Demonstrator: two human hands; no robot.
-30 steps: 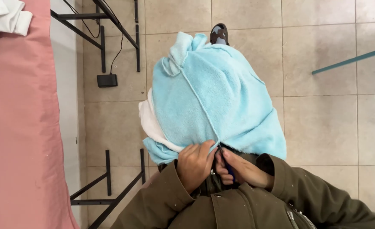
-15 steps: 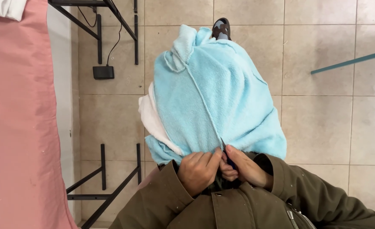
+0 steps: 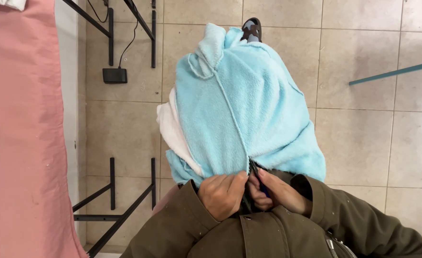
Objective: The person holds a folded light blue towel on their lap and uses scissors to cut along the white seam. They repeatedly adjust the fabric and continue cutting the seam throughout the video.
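A fluffy light-blue garment (image 3: 242, 110) with a white lining (image 3: 173, 131) hangs down in front of me, its zipper line running down the middle. My left hand (image 3: 223, 193) pinches the blue fabric at the lower edge beside the zipper. My right hand (image 3: 275, 191) grips the dark zipper pull (image 3: 256, 172) at the bottom of that line. Both hands are close together against my olive-green jacket (image 3: 278, 234). A dark shoe (image 3: 251, 28) peeks out past the garment's far end.
A pink-covered surface (image 3: 22, 134) fills the left side. Black metal frame legs (image 3: 115, 196) stand beside it on the beige tiled floor (image 3: 378, 134), with a small black box (image 3: 114, 75) and cable. A teal bar (image 3: 397, 70) crosses the upper right.
The view has shifted slightly. My hands stay at the zipper's bottom end, the right hand's fingers now pinching the pull a little higher on the garment's edge.
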